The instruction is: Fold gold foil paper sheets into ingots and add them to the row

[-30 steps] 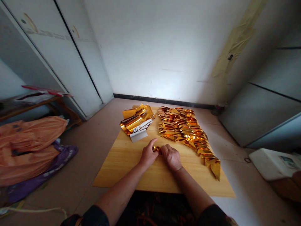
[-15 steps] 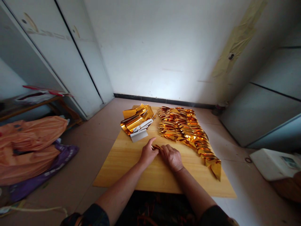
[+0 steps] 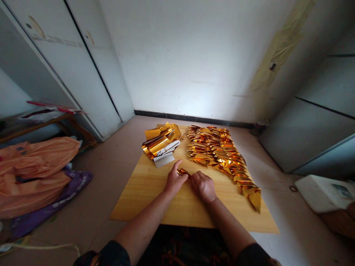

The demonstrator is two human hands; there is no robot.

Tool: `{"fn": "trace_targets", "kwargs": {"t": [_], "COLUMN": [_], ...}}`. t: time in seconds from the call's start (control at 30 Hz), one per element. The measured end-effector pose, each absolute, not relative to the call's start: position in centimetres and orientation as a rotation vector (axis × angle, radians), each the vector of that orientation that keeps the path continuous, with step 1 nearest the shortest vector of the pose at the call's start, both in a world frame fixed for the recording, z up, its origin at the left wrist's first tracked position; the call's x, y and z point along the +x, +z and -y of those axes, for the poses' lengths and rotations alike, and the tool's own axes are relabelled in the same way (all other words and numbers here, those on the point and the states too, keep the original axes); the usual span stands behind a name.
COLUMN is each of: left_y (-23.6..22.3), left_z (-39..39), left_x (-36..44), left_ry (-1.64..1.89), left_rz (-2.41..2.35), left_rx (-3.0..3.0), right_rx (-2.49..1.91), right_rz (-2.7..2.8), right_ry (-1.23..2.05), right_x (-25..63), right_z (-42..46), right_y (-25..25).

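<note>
Between my two hands is a small piece of folded gold foil paper, partly hidden by the fingers. My left hand grips its left part, thumb raised and fingers curled below. The fingers of my right hand are closed on its right end. Beyond my left hand lies a loose stack of gold foil sheets, some showing white backs. To the right, rows of folded gold paper pieces overlap in a long bank that runs toward the near right corner.
The wooden board lies under everything. An orange bag and a purple bag are on the floor at left, near a cabinet. At right are a white box and a grey cabinet.
More of the gold paper shows between my hands, and it looks more opened out. My left thumb has shifted slightly. The stack and the rows are unchanged.
</note>
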State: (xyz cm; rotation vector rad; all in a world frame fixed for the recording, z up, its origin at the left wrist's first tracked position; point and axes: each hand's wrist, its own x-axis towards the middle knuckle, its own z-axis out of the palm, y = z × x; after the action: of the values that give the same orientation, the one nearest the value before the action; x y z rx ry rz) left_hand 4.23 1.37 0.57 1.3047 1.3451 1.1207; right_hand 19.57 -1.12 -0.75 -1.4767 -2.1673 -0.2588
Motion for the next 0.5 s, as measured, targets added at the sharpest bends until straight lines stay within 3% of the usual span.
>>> {"fn": "trace_targets", "kwargs": {"t": [0.2, 0.5], "left_y": [0.9, 0.0], "left_z": [-0.5, -0.9], "left_x": [5.6, 5.1], "left_ry": [1.243, 1.164], "left_rz": [-1.253, -1.309], "left_rx": [1.021, 1.178], "right_rx": [-1.484, -1.566], "right_rz": [2.117, 2.062], "right_ry": [-0.302, -0.336], "right_x": [19.3, 19.6], "right_z": [1.1, 0.9], "right_y": [-0.5, -0.7]}}
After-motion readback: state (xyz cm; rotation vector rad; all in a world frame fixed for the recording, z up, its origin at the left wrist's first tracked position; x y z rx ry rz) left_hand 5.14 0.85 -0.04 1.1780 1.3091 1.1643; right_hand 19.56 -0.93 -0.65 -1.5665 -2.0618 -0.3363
